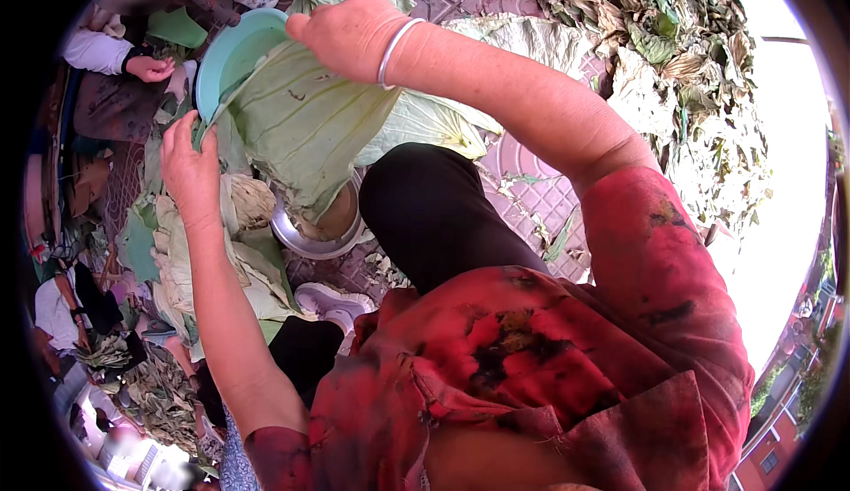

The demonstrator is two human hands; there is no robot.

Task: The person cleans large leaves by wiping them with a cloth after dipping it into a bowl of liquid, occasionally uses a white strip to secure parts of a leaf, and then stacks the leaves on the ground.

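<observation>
A large pale green leaf [305, 112], with long yellowish veins, hangs spread between my two hands. My right hand [355, 36], with a silver bangle at the wrist, grips its upper edge. The fingers of my left hand [192, 162] pinch its left edge. Behind the leaf is a turquoise plastic basin [216, 59], partly covered by it. The leaf's lower tip hangs over a round metal basin [312, 245] that holds brownish contents. More large leaves lie flat on the paving, one a green-white leaf [425, 126] beside my knee.
Dried, curled leaves [690, 79] form a long heap at the right. Stacked pale leaves [246, 278] lie below my left hand. A co-worker's hand [149, 68] is near the turquoise basin's left side. Other people sit among leaf piles [159, 391] at the lower left. Patterned paving [531, 205] lies beside my knee.
</observation>
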